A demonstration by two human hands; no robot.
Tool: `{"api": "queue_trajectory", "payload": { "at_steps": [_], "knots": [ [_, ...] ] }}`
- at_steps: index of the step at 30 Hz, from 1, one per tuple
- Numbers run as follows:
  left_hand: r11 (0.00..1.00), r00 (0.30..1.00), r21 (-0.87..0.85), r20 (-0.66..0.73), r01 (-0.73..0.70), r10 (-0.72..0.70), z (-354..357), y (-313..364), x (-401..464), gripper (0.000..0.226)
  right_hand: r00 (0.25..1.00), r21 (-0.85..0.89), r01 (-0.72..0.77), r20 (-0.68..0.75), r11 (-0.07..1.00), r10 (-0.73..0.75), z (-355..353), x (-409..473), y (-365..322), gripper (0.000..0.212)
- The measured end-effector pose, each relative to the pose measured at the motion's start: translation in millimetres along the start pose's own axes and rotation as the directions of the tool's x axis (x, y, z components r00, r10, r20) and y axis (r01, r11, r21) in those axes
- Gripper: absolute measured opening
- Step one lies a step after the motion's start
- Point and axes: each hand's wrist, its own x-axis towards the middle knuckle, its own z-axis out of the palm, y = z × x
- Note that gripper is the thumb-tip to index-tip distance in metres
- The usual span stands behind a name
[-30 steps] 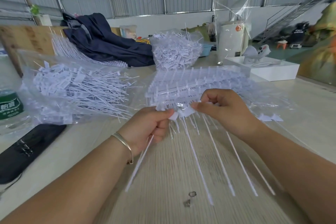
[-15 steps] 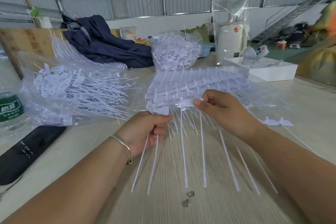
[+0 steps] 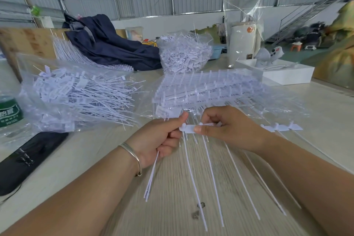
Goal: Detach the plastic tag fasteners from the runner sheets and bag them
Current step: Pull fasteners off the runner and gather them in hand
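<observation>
Both hands have drawn back toward the body from the runner sheets [image 3: 206, 92], carrying a short strip of tag fasteners [image 3: 189, 128] clear of the stack.

Left hand [image 3: 161, 140] pinches the strip's left end and clenches several loose stems; right hand [image 3: 228, 126] pinches its right end, long stems hanging over the table [image 3: 95, 151]; left of the runner sheets a clear bag [image 3: 76, 96] holds detached fasteners; beyond them sits a second heaped bag [image 3: 185, 55]; two loose pieces [image 3: 281, 127] lie right of the hands.

Matt white plastic fasteners [image 3: 188, 128], wood-grain table [image 3: 172, 207]
</observation>
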Motion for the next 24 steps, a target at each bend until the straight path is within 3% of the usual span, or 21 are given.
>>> {"api": "queue_trajectory", "payload": {
  "at_steps": [8, 11, 19, 24],
  "knots": [
    [0.988, 0.991, 0.076, 0.009, -0.136, 0.135, -3, 0, -3, 0.015, 1.0, 0.109, -0.012, -0.02, 0.994, 0.014, -8, -1, -6, 0.016],
    [0.987, 0.988, 0.049, 0.036, -0.151, 0.15, -5, 1, -3, 0.021, 0.999, 0.164, -0.023, -0.037, 0.986, 0.029, -11, -1, -9, 0.014],
    [0.992, 0.99, -0.071, 0.091, -0.103, 0.11, -7, 3, -5, 0.022, 0.996, 0.174, -0.082, -0.024, 0.981, 0.087, -19, -2, -5, 0.042],
    [0.969, 0.989, -0.236, 0.115, -0.067, 0.096, -2, 1, -5, 0.025, 0.995, 0.037, -0.043, -0.092, 0.998, 0.047, -20, -2, -5, 0.059]
  ]
}}
